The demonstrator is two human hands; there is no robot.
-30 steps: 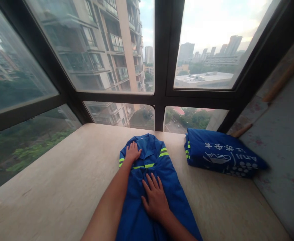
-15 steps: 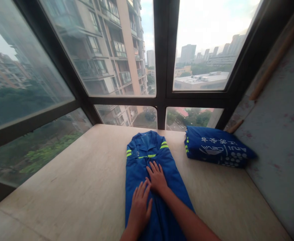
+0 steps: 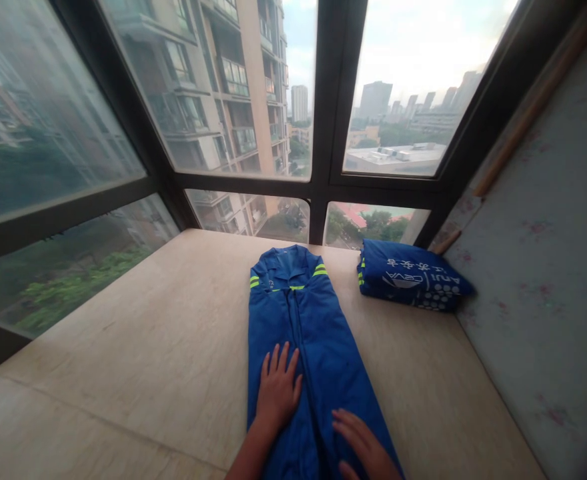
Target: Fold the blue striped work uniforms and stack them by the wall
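Observation:
A blue work jacket (image 3: 318, 333) with yellow-green stripes at the shoulders lies on the stone sill, its collar toward the window and its sides folded in to a long strip. My left hand (image 3: 278, 387) rests flat on the left half of the jacket, fingers spread. Nearer to me, my right hand (image 3: 363, 443) is over the jacket's lower right part, fingers stretched out and holding nothing. Whether the right palm touches the cloth I cannot tell. The jacket's lower end runs out of view.
A second folded blue garment (image 3: 408, 275) with white lettering lies at the back right, near the patterned wall (image 3: 533, 300). The pale stone sill (image 3: 138, 333) spreads to both sides. Dark window frames (image 3: 318, 193) border it at the back and left.
My right hand has moved back from the jacket's upper middle toward me and to the right. My left hand has shifted only slightly. The camera view has tilted a little.

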